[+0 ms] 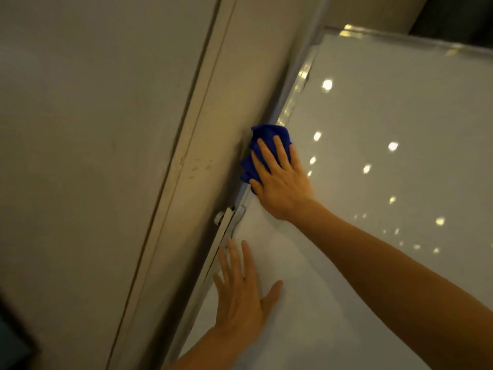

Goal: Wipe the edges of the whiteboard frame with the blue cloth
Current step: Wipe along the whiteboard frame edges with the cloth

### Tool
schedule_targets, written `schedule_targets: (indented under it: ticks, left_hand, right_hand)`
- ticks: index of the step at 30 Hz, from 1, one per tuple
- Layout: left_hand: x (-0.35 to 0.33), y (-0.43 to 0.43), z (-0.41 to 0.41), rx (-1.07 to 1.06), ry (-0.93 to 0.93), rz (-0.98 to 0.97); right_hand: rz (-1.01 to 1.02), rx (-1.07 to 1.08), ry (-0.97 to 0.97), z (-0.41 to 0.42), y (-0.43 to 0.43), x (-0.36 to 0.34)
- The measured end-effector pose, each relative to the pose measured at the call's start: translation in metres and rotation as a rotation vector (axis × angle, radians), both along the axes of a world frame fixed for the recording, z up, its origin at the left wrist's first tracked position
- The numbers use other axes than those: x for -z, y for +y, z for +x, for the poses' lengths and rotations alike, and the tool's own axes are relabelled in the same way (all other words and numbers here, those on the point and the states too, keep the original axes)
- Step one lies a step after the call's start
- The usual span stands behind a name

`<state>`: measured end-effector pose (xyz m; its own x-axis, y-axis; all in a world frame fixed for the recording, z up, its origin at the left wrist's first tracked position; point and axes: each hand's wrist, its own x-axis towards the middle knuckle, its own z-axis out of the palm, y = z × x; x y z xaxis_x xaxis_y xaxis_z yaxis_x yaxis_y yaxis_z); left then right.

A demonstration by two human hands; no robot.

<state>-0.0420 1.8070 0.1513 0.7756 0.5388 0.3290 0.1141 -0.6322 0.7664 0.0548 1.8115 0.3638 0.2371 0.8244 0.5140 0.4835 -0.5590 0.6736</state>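
The whiteboard (373, 161) fills the space under and to the right of both my palms, its glossy face dotted with reflected lights, and the wall (106, 129) runs along just past my fingertips on the left. Between them the whiteboard frame (289, 102) slants upward, with a small bracket (229, 217) on it between my two hands. My right hand (280, 180) lies flat, fingers spread, pressing the bunched blue cloth (266, 145) against that frame edge, while my left hand (242, 295) rests open and empty on the board below.

Head camera, tilted, close to the whiteboard (373, 156)
It looked along the frame's left edge (290, 102) from arm's reach.
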Motion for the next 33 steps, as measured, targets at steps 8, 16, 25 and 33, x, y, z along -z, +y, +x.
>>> schedule_targets:
  ticks: [8, 16, 25, 33]
  left_hand:
    - [-0.063, 0.043, 0.021, 0.013, 0.056, 0.379]
    - [-0.109, 0.059, 0.061, 0.105, -0.009, 0.368]
    - [-0.14, 0.058, 0.094, 0.085, -0.138, 0.389]
    - [-0.194, 0.066, 0.131, 0.07, -0.221, 0.354]
  right_hand:
    - [-0.137, 0.009, -0.024, 0.014, 0.001, -0.029]
    - [-0.021, 0.018, 0.013, 0.031, 0.027, -0.071]
    - [0.052, 0.004, -0.016, 0.059, 0.03, -0.112]
    - [0.194, 0.043, 0.053, 0.103, 0.024, -0.151]
